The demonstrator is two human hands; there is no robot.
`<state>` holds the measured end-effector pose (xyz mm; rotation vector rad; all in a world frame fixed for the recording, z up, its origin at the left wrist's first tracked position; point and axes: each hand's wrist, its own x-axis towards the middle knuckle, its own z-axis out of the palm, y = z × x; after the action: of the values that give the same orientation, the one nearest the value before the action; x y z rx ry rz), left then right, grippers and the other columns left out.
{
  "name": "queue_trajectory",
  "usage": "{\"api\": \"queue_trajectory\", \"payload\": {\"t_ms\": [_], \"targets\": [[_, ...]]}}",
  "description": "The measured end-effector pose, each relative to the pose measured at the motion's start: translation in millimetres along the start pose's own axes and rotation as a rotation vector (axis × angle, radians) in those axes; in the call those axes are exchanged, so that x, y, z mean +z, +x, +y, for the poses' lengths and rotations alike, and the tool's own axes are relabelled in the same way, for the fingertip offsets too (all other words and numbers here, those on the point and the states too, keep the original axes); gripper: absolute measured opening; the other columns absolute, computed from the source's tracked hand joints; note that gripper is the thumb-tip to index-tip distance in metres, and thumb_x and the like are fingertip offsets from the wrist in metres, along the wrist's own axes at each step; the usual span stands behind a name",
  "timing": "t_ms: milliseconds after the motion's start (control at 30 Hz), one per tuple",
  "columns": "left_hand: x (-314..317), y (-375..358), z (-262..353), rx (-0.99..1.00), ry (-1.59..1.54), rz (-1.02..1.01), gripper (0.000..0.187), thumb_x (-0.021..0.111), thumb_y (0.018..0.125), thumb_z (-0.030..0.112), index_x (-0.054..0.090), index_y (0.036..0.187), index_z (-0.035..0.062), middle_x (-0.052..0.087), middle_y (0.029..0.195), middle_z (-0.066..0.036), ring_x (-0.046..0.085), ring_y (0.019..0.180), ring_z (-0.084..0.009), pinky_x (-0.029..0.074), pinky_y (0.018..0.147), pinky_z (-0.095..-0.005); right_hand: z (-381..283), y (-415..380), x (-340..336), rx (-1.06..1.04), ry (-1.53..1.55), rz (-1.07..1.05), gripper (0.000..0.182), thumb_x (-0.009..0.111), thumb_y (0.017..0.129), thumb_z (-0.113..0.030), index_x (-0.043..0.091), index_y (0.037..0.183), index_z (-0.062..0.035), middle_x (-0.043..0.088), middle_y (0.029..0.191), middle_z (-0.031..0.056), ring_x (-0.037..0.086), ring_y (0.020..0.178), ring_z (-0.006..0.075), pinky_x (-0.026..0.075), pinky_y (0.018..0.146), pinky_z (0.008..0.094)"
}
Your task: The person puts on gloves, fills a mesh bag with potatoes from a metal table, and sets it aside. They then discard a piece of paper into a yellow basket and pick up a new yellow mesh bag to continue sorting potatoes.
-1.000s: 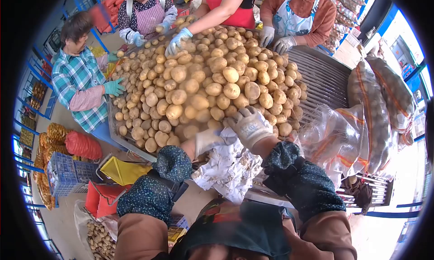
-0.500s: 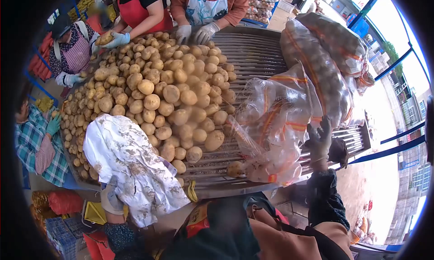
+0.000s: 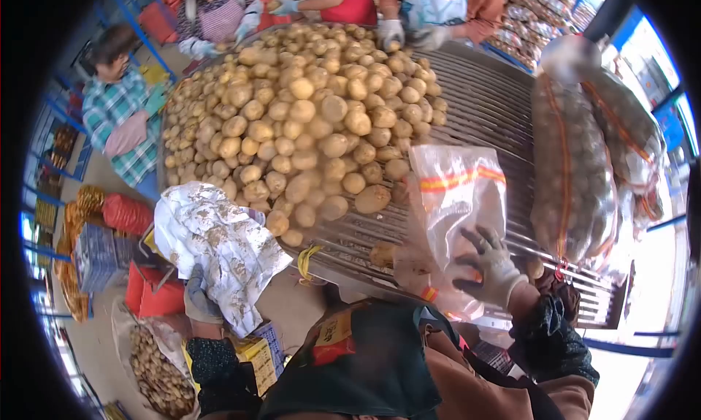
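Note:
My gloved left hand (image 3: pixel 202 296) grips the lower left part of a white, dirt-stained crumpled sheet (image 3: pixel 219 248) at the near left edge of the slatted table. With its fingers spread, my gloved right hand (image 3: pixel 491 268) lies over a clear plastic bag (image 3: pixel 458 201) with orange stripes, at the bag's lower right. A large heap of potatoes (image 3: pixel 307 120) covers the left and middle of the table, beyond the sheet. One potato (image 3: pixel 383 254) sits just left of the bag.
Filled mesh sacks (image 3: pixel 573 172) lie on the table's right side. A yellow tie (image 3: pixel 309 263) hangs at the near edge (image 3: pixel 358 277). Several people stand around the far and left sides, one in a checked shirt (image 3: pixel 124 120). An open sack of potatoes (image 3: pixel 157 369) stands at lower left.
The view has shifted, and the heap appears further up and right. The bunched clear bags now show as a flatter bag under my right hand. My left hand is now visible on the sheet.

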<state>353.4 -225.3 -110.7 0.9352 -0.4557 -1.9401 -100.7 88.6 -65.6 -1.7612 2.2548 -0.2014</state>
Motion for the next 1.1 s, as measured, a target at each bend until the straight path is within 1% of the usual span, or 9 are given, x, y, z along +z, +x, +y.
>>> {"api": "queue_trajectory", "payload": {"t_ms": [67, 200, 233, 633, 667, 767, 900, 967, 1100], "targets": [[-27.3, -34.4, -5.5, 0.101, -0.011, 0.049, 0.041, 0.050, 0.100, 0.020, 0.053, 0.136, -0.0011, 0.060, 0.129, -0.017, 0.060, 0.116, -0.0305, 0.050, 0.101, -0.0449, -12.0, -4.1, 37.9, -0.019, -0.088, -0.293, 0.095, 0.079, 0.066, -0.062, 0.049, 0.142, -0.0141, 0.033, 0.155, 0.0210, 0.026, 0.145, 0.0460, 0.024, 0.117, 0.0580], [-106.0, -48.9, -42.0, 0.375, -0.222, 0.206, 0.025, 0.058, 0.097, 0.008, 0.063, 0.120, -0.0009, 0.069, 0.108, -0.012, 0.068, 0.094, -0.0222, 0.058, 0.081, -0.0352, 48.0, 33.9, 140.3, 0.075, 0.196, -0.292, 0.128, 0.091, 0.058, -0.041, 0.019, 0.155, 0.0001, 0.038, 0.149, 0.0278, 0.038, 0.138, 0.0436, 0.037, 0.113, 0.0463], [-72.2, -70.3, -36.9, 0.401, -0.157, 0.263, 0.024, 0.058, 0.096, 0.005, 0.063, 0.119, 0.0008, 0.070, 0.105, -0.010, 0.069, 0.092, -0.0214, 0.059, 0.079, -0.0350, 50.1, 47.8, 118.4, 0.116, 0.256, -0.234, 0.095, 0.085, 0.065, -0.029, 0.041, 0.147, -0.0070, 0.052, 0.137, 0.0223, 0.051, 0.126, 0.0411, 0.045, 0.104, 0.0465], [-329.5, -174.3, -118.6, 0.802, -0.108, 0.743, 0.023, 0.058, 0.097, 0.006, 0.059, 0.120, 0.0046, 0.066, 0.110, -0.013, 0.066, 0.096, -0.0266, 0.057, 0.081, -0.0409, -49.8, 115.1, -64.8, -0.318, -0.235, 0.514, 0.052, 0.076, 0.079, -0.025, 0.059, 0.123, -0.0020, 0.064, 0.113, 0.0197, 0.061, 0.105, 0.0374, 0.052, 0.091, 0.0426], [-320.4, -194.0, -101.9, 0.723, -0.555, 0.766, 0.026, 0.059, 0.096, 0.007, 0.058, 0.122, 0.0070, 0.067, 0.109, -0.011, 0.066, 0.095, -0.0265, 0.057, 0.079, -0.0418, -77.8, 120.8, -74.2, -0.410, -0.250, 0.575, 0.049, 0.075, 0.080, -0.024, 0.061, 0.121, -0.0016, 0.065, 0.111, 0.0195, 0.062, 0.104, 0.0371, 0.052, 0.089, 0.0423], [-364.8, -229.3, -88.4, 0.821, -0.624, 0.858, 0.027, 0.060, 0.095, 0.007, 0.059, 0.122, 0.0069, 0.067, 0.108, -0.010, 0.067, 0.095, -0.0260, 0.057, 0.078, -0.0419, -171.4, 136.7, -82.3, -0.690, -0.258, 0.676, 0.039, 0.073, 0.084, -0.023, 0.065, 0.115, -0.0003, 0.068, 0.105, 0.0189, 0.064, 0.099, 0.0361, 0.054, 0.086, 0.0413], [-618.4, -273.8, -141.6, 1.099, 0.051, 1.148, 0.031, 0.062, 0.093, 0.005, 0.058, 0.124, 0.0075, 0.068, 0.108, -0.009, 0.067, 0.096, -0.0257, 0.058, 0.077, -0.0414, -323.3, 137.7, -40.1, -0.991, -0.239, 0.691, 0.033, 0.072, 0.080, -0.018, 0.070, 0.108, -0.0004, 0.069, 0.099, 0.0179, 0.066, 0.087, 0.0381, 0.056, 0.080, 0.0433], [-492.1, -359.2, -24.7, 1.055, -0.808, 1.177, 0.035, 0.064, 0.092, 0.006, 0.058, 0.127, 0.0087, 0.068, 0.107, -0.009, 0.067, 0.095, -0.0263, 0.058, 0.074, -0.0403, -377.3, 143.2, -7.9, -1.004, -0.204, 0.484, 0.033, 0.069, 0.076, -0.014, 0.071, 0.106, -0.0008, 0.069, 0.098, 0.0188, 0.066, 0.087, 0.0383, 0.056, 0.081, 0.0452], [-562.6, -478.8, 4.6, 1.118, -0.819, 1.513, 0.039, 0.064, 0.095, 0.012, 0.053, 0.131, 0.0039, 0.066, 0.115, -0.014, 0.067, 0.100, -0.0307, 0.058, 0.086, -0.0470, -491.0, 151.7, 47.0, -1.010, -0.232, 0.167, 0.033, 0.065, 0.075, -0.012, 0.071, 0.106, -0.0038, 0.067, 0.109, 0.0187, 0.062, 0.102, 0.0390, 0.052, 0.090, 0.0474]]}}
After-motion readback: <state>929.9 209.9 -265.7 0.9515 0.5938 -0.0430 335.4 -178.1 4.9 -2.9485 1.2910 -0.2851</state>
